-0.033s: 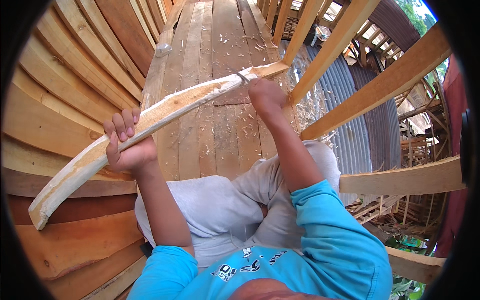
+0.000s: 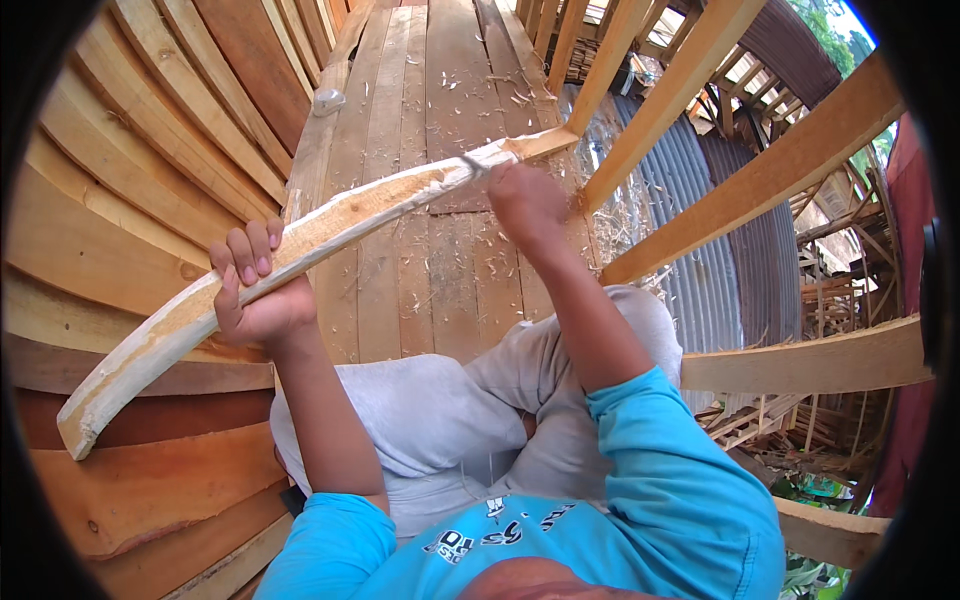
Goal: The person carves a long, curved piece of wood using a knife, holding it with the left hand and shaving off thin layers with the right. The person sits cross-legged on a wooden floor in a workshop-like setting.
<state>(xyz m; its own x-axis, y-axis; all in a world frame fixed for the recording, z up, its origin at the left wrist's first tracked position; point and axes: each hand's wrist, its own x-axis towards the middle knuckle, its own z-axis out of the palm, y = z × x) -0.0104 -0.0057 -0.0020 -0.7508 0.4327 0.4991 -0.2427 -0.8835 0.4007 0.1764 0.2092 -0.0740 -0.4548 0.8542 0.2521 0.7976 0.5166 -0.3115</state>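
The left hand (image 2: 258,290) was closed around the lower part of a curved stick (image 2: 300,245), fingers wrapped over its top. The right hand (image 2: 525,200) was a fist on a small blade (image 2: 470,165) pressed to the stick's upper part, where pale fresh wood showed; nothing showed to have shifted just then, so the paring looked mid-stroke. The stick slanted across the plank deck (image 2: 440,90), its far end touching a rail post (image 2: 600,90). Shavings (image 2: 520,95) lay scattered on the deck beyond.
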